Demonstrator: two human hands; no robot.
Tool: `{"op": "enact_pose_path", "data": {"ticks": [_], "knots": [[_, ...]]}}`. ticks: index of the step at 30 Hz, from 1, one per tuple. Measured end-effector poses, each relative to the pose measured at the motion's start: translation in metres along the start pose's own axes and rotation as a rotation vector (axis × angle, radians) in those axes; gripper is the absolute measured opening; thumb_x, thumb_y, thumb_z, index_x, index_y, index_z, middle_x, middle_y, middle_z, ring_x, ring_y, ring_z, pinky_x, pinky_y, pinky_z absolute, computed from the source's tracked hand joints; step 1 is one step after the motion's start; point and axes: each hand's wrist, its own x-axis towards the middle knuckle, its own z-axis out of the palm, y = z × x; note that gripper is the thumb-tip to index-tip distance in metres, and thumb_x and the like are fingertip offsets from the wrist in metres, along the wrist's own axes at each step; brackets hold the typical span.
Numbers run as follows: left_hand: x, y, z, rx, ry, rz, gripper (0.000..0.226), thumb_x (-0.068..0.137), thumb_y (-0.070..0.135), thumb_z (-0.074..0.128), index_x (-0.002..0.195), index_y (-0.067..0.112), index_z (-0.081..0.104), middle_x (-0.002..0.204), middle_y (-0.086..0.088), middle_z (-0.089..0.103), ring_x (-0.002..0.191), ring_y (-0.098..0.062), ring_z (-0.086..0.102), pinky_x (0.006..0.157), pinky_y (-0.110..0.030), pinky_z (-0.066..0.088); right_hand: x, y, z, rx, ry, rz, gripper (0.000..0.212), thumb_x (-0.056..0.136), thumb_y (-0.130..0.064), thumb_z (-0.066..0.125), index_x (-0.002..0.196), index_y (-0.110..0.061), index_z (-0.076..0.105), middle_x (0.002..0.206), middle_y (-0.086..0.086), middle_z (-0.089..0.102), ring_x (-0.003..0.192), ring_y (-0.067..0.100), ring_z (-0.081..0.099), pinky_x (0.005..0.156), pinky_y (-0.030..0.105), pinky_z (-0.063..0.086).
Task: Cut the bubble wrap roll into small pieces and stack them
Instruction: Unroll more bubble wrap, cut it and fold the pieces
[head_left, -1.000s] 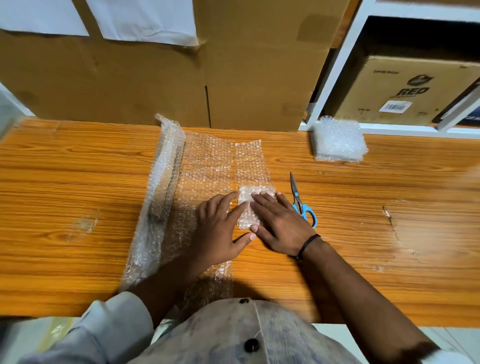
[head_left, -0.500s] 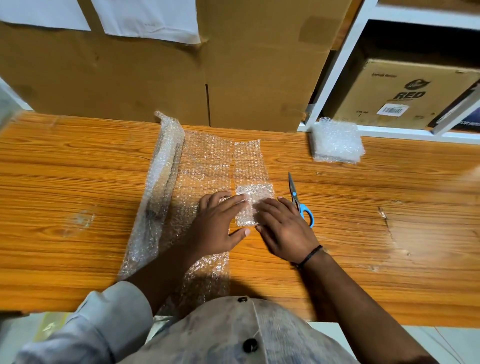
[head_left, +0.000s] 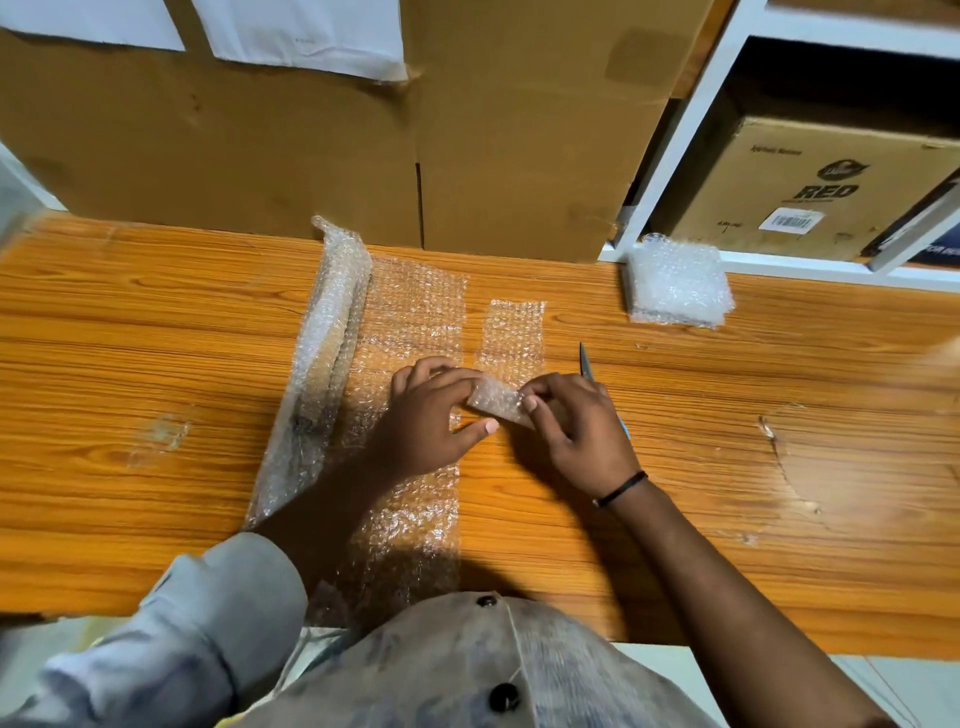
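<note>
Your left hand (head_left: 431, 415) and right hand (head_left: 576, 426) both pinch a small cut piece (head_left: 496, 400), lifted just off the surface (head_left: 779, 467) mid-width; fingers closed on its two ends. Looks like the stacking step. The bubble wrap roll (head_left: 322, 364) lies left of centre, sheet (head_left: 410, 322) unrolled toward the near edge, a loose strip (head_left: 511, 332) beside it. Next: carry the piece to the stack (head_left: 678, 283) at the far edge, align edges. Scissors (head_left: 587, 366) lie partly under your right hand.

"RED" printed on shelved cardboard box (head_left: 810, 187)
</note>
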Motion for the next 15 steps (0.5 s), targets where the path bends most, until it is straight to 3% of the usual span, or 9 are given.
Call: {"op": "enact_pose_path", "data": {"ticks": [3, 8, 11, 15], "knots": [[0.010, -0.001, 0.000, -0.060, 0.005, -0.084, 0.066, 0.087, 0.065, 0.060, 0.132, 0.017, 0.066, 0.128, 0.003, 0.067, 0.132, -0.019, 0.046, 0.103, -0.039, 0.023, 0.024, 0.002, -0.003, 0.063, 0.008, 0.056, 0.014, 0.099, -0.029, 0.057, 0.100, -0.021, 0.067, 0.093, -0.008, 0.070, 0.091, 0.019, 0.063, 0.086, 0.044, 0.047], [0.026, -0.003, 0.000, -0.182, 0.017, -0.205, 0.065, 0.091, 0.050, 0.072, 0.149, 0.032, 0.049, 0.106, 0.016, 0.069, 0.121, -0.009, 0.051, 0.106, -0.035, 0.019, 0.074, 0.017, -0.005, -0.049, -0.007, 0.103, 0.014, 0.098, -0.028, 0.057, 0.099, -0.019, 0.067, 0.089, -0.003, 0.071, 0.088, 0.027, 0.064, 0.079, 0.047, 0.051], [0.035, -0.005, 0.001, -0.208, 0.033, -0.231, 0.075, 0.091, 0.050, 0.072, 0.156, 0.035, 0.038, 0.101, 0.018, 0.070, 0.121, -0.009, 0.056, 0.106, -0.034, 0.018, 0.102, 0.030, -0.001, -0.118, -0.058, 0.139, 0.013, 0.098, -0.027, 0.058, 0.102, -0.019, 0.068, 0.092, 0.000, 0.073, 0.093, 0.031, 0.063, 0.083, 0.048, 0.051], [0.042, -0.008, 0.002, -0.224, 0.038, -0.254, 0.084, 0.090, 0.054, 0.072, 0.160, 0.033, 0.030, 0.094, 0.017, 0.072, 0.123, -0.007, 0.057, 0.111, -0.043, 0.022, 0.123, 0.044, 0.010, -0.154, -0.119, 0.164, 0.010, 0.098, -0.024, 0.059, 0.098, -0.026, 0.068, 0.093, -0.003, 0.073, 0.099, 0.031, 0.061, 0.090, 0.049, 0.049]]}}
